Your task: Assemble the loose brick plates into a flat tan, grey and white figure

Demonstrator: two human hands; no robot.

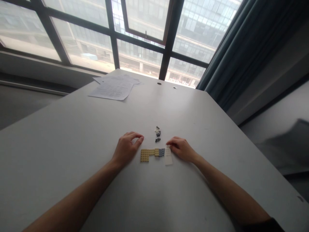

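Note:
On the white table lies a flat row of studded building-brick plates: a tan plate [145, 155] at the left, a narrower tan strip [152, 152], then a blue-grey plate [161, 152]. At the row's right end sits a white plate [168, 157], longer toward me. My right hand [181, 149] has its thumb and forefinger closed at the white plate's upper edge. Left of the row, my left hand [128, 145] rests on the table with thumb and forefinger pinched together; anything between them is too small to make out. Several small loose bricks [157, 132], black, grey and white, lie beyond the row.
Printed paper sheets [112, 88] lie at the table's far left. Two small round holes, one a dark grommet [159, 83], are near the far edge. Windows stand behind the table, with a dark curtain [231, 54] at the right.

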